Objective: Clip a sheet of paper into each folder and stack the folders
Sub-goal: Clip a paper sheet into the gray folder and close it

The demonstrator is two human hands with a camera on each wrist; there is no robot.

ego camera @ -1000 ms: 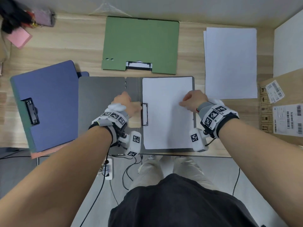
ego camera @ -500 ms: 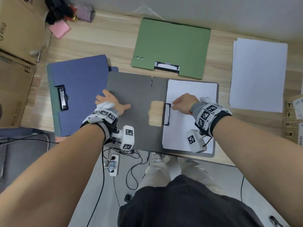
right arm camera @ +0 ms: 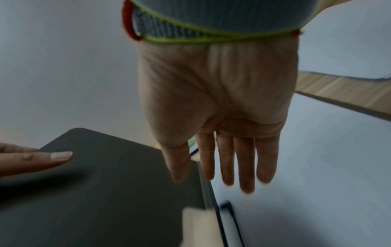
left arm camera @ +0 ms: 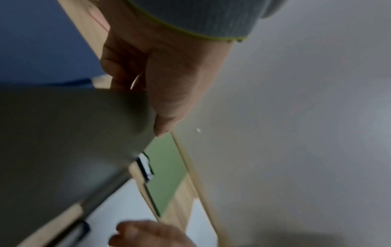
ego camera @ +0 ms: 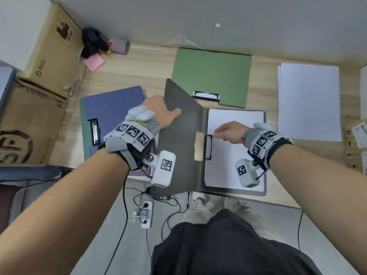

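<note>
A grey folder lies at the table's front edge with a white sheet (ego camera: 236, 151) under its black clip (ego camera: 209, 147). My left hand (ego camera: 164, 114) grips the left edge of the grey cover (ego camera: 178, 147), thumb on its inner face, and holds it tilted up off the table; the left wrist view shows the same cover (left arm camera: 63, 142). My right hand (ego camera: 228, 132) hovers flat over the sheet near the clip, fingers straight (right arm camera: 224, 160). A blue folder (ego camera: 111, 114) lies on a stack at the left. A green folder (ego camera: 212, 76) lies behind.
A pile of white paper (ego camera: 307, 102) lies at the right. Cardboard boxes (ego camera: 35, 116) stand left of the table, another box (ego camera: 357, 143) at the right edge. A pink pad (ego camera: 93, 62) and dark clutter sit at the back left. A power strip (ego camera: 146, 214) lies on the floor.
My left hand slid to the grey cover's left edge and lifted it off the table toward the right. My right hand's fingers straightened near the clip. The view swung left.
</note>
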